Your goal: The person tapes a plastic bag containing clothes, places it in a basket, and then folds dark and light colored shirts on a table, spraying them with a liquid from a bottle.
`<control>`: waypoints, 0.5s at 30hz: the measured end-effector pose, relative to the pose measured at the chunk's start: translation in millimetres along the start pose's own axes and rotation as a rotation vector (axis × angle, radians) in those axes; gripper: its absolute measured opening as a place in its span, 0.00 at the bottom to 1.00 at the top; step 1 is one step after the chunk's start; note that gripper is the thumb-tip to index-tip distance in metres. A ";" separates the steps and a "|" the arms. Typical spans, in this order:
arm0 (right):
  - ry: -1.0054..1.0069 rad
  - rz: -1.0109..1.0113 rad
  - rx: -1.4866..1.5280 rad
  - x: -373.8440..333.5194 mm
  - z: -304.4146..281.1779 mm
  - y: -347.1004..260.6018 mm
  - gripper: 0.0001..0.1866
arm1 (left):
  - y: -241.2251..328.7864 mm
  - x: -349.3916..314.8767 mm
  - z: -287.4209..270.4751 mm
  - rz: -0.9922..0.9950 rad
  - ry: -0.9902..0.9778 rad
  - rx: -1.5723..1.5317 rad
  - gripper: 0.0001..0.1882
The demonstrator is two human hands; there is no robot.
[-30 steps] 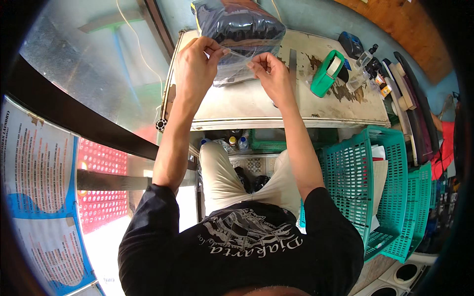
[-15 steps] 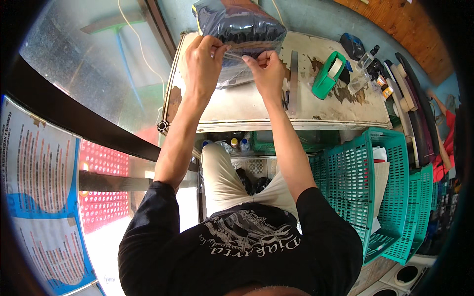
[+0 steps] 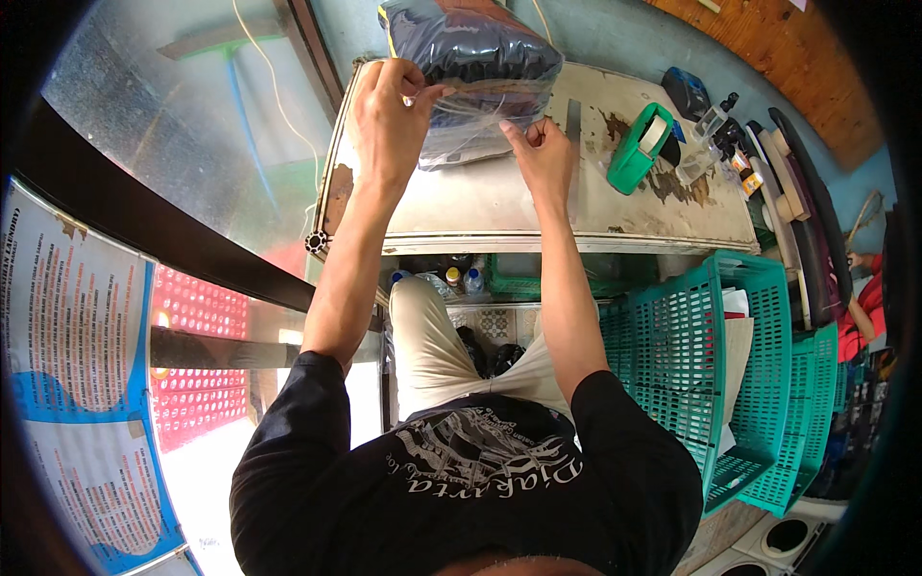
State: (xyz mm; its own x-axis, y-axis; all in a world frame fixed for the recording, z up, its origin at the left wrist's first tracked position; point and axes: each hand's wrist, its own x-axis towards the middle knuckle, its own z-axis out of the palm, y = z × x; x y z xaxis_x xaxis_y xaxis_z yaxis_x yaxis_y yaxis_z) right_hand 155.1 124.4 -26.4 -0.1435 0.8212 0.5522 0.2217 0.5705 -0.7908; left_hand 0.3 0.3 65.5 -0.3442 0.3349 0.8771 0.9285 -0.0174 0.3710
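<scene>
A clear plastic bag (image 3: 475, 62) packed with dark folded cloth lies at the back of the worn white table. My left hand (image 3: 388, 120) is closed at the bag's near left side, thumb and forefinger pinching its clear plastic. At the near right corner, my right hand (image 3: 544, 165) is closed in a pinch on the thin plastic edge, which stretches between the two hands. A metal ruler (image 3: 573, 144) lies just right of my right hand. Farther right stands a green tape dispenser (image 3: 634, 158) with a roll of tape.
Spray bottles (image 3: 711, 120) and a black device (image 3: 685, 89) crowd the table's far right. Green plastic baskets (image 3: 672, 336) stand to the right below the table (image 3: 461, 216). A glass pane (image 3: 182, 125) borders the left. Another person's red garment (image 3: 869, 307) shows at the far right.
My right hand has moved right and slightly nearer to me, drawing the plastic edge out. My left hand stays almost in place, shifted slightly away from me.
</scene>
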 end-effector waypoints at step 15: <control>-0.040 0.053 0.035 5.5 12.7 -14.5 0.28 | -22.9 -0.9 22.7 -0.268 -0.122 -0.247 0.42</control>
State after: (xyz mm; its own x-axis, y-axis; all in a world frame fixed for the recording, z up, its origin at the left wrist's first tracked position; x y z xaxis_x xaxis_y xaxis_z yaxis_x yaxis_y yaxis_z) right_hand 138.8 120.8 -15.3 -0.1709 0.8498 0.4987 0.1961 0.5254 -0.8280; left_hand -17.5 21.8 49.3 -0.5372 0.4678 0.7019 0.7410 -0.1359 0.6576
